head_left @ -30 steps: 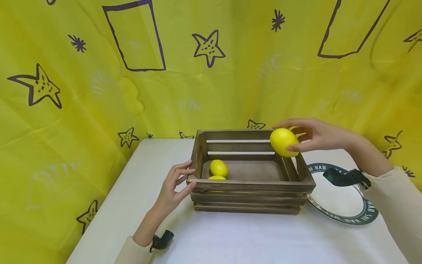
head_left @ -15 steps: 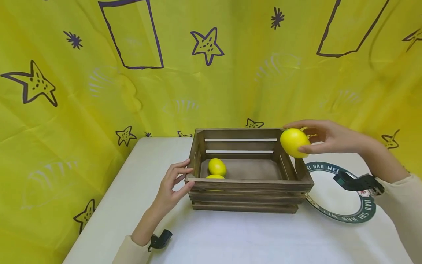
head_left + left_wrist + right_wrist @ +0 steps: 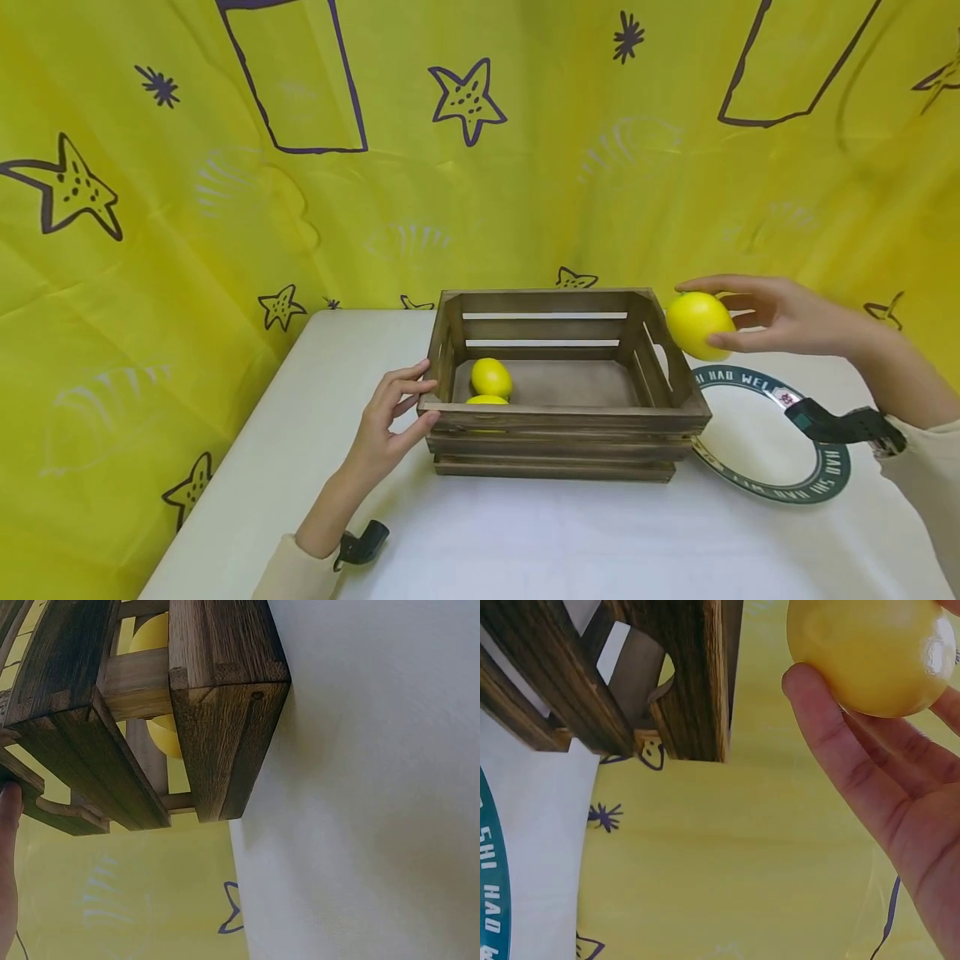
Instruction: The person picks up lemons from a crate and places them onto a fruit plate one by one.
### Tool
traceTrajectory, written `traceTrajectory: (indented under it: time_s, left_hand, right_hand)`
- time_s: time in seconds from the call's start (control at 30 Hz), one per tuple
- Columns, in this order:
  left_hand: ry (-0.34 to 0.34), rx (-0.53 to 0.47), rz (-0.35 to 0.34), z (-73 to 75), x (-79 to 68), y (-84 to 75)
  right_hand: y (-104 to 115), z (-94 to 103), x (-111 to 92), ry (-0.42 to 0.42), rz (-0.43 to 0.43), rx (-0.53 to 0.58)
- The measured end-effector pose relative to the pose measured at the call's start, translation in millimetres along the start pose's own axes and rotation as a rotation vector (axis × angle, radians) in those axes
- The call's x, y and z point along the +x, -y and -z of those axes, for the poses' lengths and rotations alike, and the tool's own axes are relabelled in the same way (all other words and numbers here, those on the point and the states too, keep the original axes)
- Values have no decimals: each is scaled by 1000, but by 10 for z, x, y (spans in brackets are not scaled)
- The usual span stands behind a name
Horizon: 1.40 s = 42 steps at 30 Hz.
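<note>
My right hand (image 3: 791, 317) pinches a yellow lemon (image 3: 699, 325) between thumb and fingertips. It holds the lemon in the air to the right of a brown slatted wooden crate (image 3: 555, 421), above a plate (image 3: 832, 471) with a dark green lettered rim. In the right wrist view the lemon (image 3: 874, 656) sits against the fingertips, clear of the crate. My left hand (image 3: 386, 425) rests its fingertips and thumb on the crate's left front corner. Inside the crate at the left lie two more lemons (image 3: 491, 378); the front slats partly hide the nearer one.
A white table (image 3: 540, 533) carries the crate and the plate. Behind it hangs a yellow cloth (image 3: 525, 192) with starfish drawings. The plate lies close against the crate's right side, its left edge partly behind the crate.
My right hand has carried the lemon rightward, from above the crate's right end to beyond its side, over the plate. The left hand stays on the crate's corner.
</note>
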<state>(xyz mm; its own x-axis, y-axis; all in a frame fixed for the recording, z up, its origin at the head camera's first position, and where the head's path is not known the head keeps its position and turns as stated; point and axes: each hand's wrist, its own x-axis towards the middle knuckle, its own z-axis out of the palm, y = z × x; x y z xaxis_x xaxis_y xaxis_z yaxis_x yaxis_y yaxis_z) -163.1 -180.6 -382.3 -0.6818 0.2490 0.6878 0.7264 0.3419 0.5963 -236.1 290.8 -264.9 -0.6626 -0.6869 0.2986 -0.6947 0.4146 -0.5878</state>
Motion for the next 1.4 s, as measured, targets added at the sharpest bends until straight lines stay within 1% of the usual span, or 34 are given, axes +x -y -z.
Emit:
traceTrajectory:
  time_s: [0.17, 0.3, 0.4, 0.6, 0.67, 0.83, 1.03, 1.13, 1.3, 1.4]
  left_hand:
    - [-3, -14, -21, 32, 56, -190]
    - [-6, -21, -26, 33, 57, -204]
    - [-7, -19, -21, 21, 46, -164]
    - [-5, -21, -5, -32, -40, 121]
    - [-6, -26, -7, -27, -54, 163]
    - [-10, -49, -26, -15, -52, 181]
    - [-20, -51, -38, -30, -55, 181]
    - [-22, -45, -33, -31, -54, 168]
    - [-18, -53, -27, -27, -67, 156]
    - [-21, -58, -32, -35, -63, 164]
  right_hand:
    - [-48, -3, -93, -36, -43, -5]
    - [-92, -22, -164, -54, -75, 11]
    - [-129, -37, -217, -67, -90, 34]
    - [-228, -91, -317, -89, -57, 82]
    - [-263, -119, -347, -96, -53, 92]
    - [-345, -179, -409, -109, -59, 78]
    - [-427, -212, -508, -60, -123, 121]
    - [-464, -244, -552, -63, -132, 129]
    - [-532, -365, -626, -46, -141, 166]
    - [-593, -460, -672, -44, -163, 150]
